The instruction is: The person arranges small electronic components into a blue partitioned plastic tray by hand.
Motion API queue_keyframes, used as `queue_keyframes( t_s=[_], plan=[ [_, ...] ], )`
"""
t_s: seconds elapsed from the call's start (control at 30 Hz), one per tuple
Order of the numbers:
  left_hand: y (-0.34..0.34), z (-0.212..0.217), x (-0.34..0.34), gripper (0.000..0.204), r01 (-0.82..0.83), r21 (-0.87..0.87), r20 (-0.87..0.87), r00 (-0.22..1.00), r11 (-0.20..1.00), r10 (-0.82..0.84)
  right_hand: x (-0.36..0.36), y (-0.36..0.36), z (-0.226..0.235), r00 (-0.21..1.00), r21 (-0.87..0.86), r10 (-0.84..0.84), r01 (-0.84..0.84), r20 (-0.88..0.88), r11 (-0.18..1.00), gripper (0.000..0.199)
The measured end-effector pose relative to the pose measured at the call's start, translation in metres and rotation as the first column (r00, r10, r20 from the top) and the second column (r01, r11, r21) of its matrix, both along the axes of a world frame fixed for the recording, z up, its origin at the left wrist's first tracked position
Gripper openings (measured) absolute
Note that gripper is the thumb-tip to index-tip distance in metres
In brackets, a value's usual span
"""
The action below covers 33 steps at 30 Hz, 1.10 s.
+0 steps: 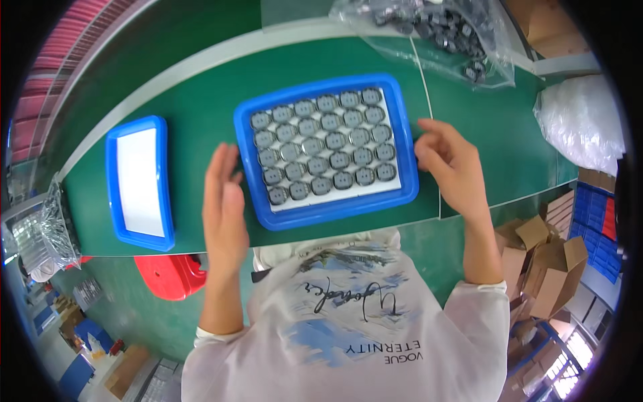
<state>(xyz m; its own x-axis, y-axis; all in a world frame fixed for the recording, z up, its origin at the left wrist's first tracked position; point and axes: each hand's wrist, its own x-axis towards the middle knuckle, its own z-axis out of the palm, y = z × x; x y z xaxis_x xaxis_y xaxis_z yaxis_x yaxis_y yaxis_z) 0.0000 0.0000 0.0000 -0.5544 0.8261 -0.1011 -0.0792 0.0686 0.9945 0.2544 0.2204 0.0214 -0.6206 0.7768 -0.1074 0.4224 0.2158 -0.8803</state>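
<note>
While both hands flank it, left hand point(224, 204) flat-open, right hand point(450, 164) loosely spread, blue plastic tray point(327, 213) holds round grey caps point(321, 144); crinkly clear bag point(435, 33) beyond.

Clear plastic bag of small dark round parts point(435, 30) at the far edge of the green bench point(194, 107). White crinkled plastic bag point(581, 127) at far right. Open brown cardboard boxes point(546, 258) below it, lower right.
</note>
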Motion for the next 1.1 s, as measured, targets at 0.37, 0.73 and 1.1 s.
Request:
queue_keyframes(
  t_s=[0.37,0.73,1.1],
  plan=[
    [0.025,0.037,-0.048,0.079,-0.063,0.215,0.28,0.96,0.975,0.0,-0.05,0.007,0.013,0.97,-0.317,-0.108,0.034,-0.218,0.948,0.034],
    [0.118,0.044,-0.272,0.069,-0.163,-0.007,0.046,0.985,0.987,0.163,-0.281,0.075,-0.005,0.913,-0.273,-0.112,0.0,-0.393,0.962,0.032],
    [0.161,-0.013,-0.405,0.061,-0.219,0.033,-0.23,0.948,0.975,0.22,-0.41,0.131,-0.045,0.986,-0.003,-0.067,0.068,-0.15,0.998,0.046]
  ],
)
